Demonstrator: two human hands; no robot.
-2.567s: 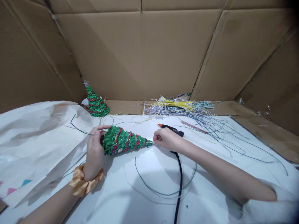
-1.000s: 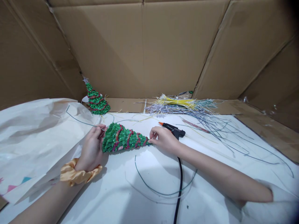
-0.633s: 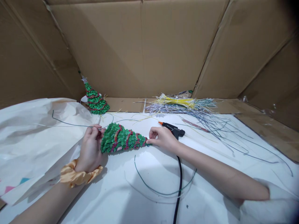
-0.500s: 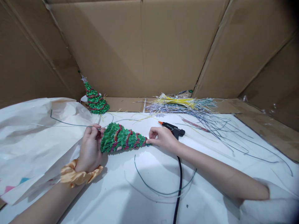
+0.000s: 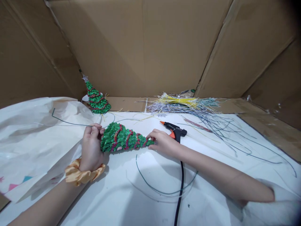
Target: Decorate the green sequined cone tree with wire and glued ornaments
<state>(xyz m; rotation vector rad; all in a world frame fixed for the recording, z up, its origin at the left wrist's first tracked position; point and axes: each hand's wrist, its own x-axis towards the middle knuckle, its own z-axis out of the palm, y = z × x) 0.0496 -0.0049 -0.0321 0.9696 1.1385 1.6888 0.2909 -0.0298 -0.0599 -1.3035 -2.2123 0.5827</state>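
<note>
A white-covered counter (image 5: 122, 201) is enclosed by creased brown cardboard walls (image 5: 145, 50), shadowed dimly toward the right corner.

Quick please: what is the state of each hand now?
Left hand: closed, pinching a thin dark wire at the base of the green sequinned cone tree.
Right hand: closed, pinching that tree's tip.

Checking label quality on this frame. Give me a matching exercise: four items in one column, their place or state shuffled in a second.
Column A
1. large tree
2. small tree
3. glue gun
4. wire bundle

Column B
a. upright, back left by the cardboard wall
b. spread out at the back, right of centre
c. on its side, held between left hand and right hand
d. lying just behind the right hand

Pairs: 1-c, 2-a, 3-d, 4-b
</note>
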